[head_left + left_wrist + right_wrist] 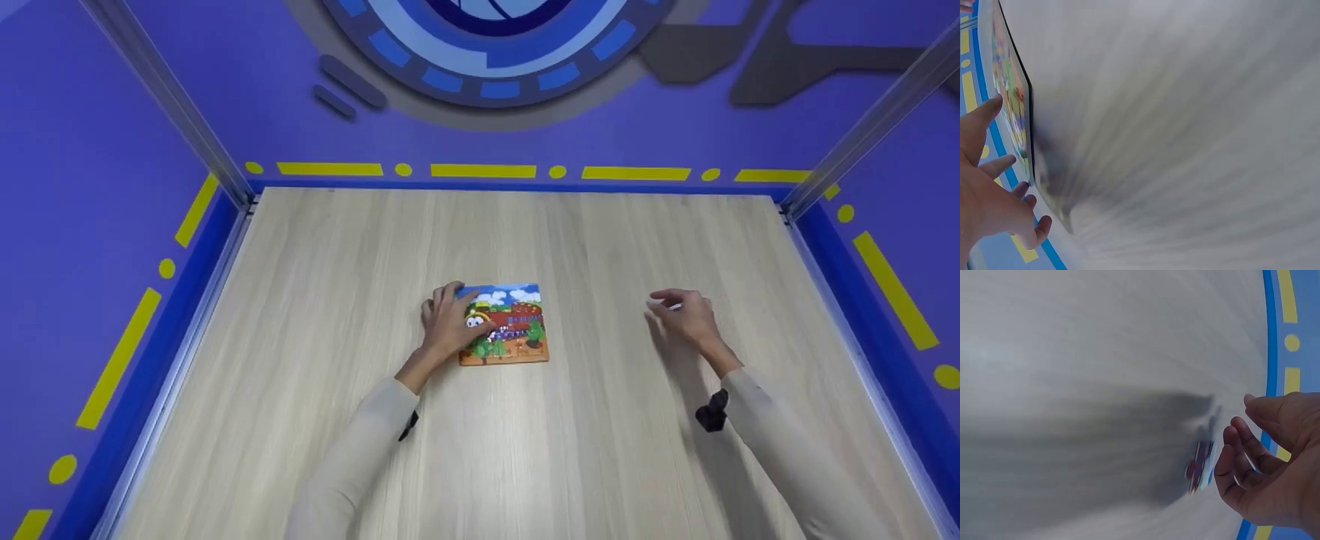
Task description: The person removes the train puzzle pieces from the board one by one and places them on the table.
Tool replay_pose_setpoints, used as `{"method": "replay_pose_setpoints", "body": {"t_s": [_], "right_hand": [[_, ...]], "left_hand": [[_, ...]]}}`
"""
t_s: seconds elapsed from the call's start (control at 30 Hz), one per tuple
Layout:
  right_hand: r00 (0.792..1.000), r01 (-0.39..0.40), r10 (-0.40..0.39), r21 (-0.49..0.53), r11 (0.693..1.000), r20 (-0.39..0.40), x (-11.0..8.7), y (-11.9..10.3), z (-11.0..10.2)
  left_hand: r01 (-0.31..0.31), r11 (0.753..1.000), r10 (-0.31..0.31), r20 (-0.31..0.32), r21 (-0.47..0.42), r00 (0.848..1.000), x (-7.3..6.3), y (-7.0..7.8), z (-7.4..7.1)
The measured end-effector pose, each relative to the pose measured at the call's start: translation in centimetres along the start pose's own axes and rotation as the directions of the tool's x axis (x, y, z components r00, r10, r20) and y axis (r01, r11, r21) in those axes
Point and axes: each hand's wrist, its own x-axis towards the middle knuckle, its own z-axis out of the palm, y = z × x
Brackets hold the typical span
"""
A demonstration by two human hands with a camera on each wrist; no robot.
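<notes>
A square picture puzzle (pixel 517 349) with a cartoon train lies flat on the table. My left hand (pixel 448 321) rests over its left side, thumb across the picture and the other fingers spread around the upper left edge. In the left wrist view the puzzle (pixel 1016 107) is seen nearly edge-on beside the spread fingers. Off to the right, my right hand (pixel 686 319) hovers over the table with curved fingers, thumb apart from the fingertips. Past those fingers, in the hand's shadow, a small flat colourful piece (pixel 1200 467) shows in the right wrist view; its detail is blurred.
The wood-grain table (pixel 480 450) has metal rails (pixel 169 397) along its sides. Blue-purple printed walls (pixel 480 142) with yellow marks close in the back and both sides. A dark wrist camera (pixel 712 411) sits at the right cuff.
</notes>
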Motion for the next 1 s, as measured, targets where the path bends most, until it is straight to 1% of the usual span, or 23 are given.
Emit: {"method": "replay_pose_setpoints", "body": {"t_s": [0.2,0.27,0.37,0.43,0.57,0.67,0.77,0.87,1.0], "right_hand": [[0.994,0.003,-0.014,0.097,0.995,0.104,0.6,-2.4,2.5],[0.992,0.023,-0.038,0.126,0.992,0.118,0.8,-3.3,3.5],[0.986,0.062,-0.085,0.158,0.985,0.142,1.1,-5.0,5.0],[0.98,0.095,-0.124,0.18,0.979,0.159,1.1,-6.1,6.0],[0.969,0.113,-0.151,0.196,0.974,0.195,1.1,-8.5,7.8],[0.966,0.106,-0.148,0.193,0.975,0.214,1.4,-10.0,9.3],[0.96,0.122,-0.167,0.203,0.972,0.224,1.9,-11.2,10.9],[0.955,0.136,-0.185,0.215,0.967,0.23,2.2,-11.9,12.2],[0.959,0.125,-0.174,0.216,0.968,0.224,2.3,-12.6,13.1]], "left_hand": [[-0.01,1.0,0.01,0.021,0.017,1.0,0.0,-0.3,-0.1],[-0.014,0.999,0.013,0.016,0.031,1.0,0.1,-0.2,-0.2],[-0.022,0.998,0.02,0.028,0.051,0.999,0.2,-0.2,-0.3],[-0.029,0.998,0.026,0.045,0.061,0.999,0.3,-0.1,-0.3],[-0.032,0.998,0.027,0.092,0.055,0.995,0.3,0.0,-0.3],[-0.031,0.998,0.024,0.111,0.061,0.994,0.3,0.0,-0.4],[-0.028,0.997,0.02,0.108,0.07,0.994,0.5,0.0,-0.6],[-0.019,0.996,0.01,0.106,0.085,0.994,0.6,0.1,-0.8],[-0.019,0.994,0.006,0.118,0.107,0.993,0.8,0.4,-0.9]]}}
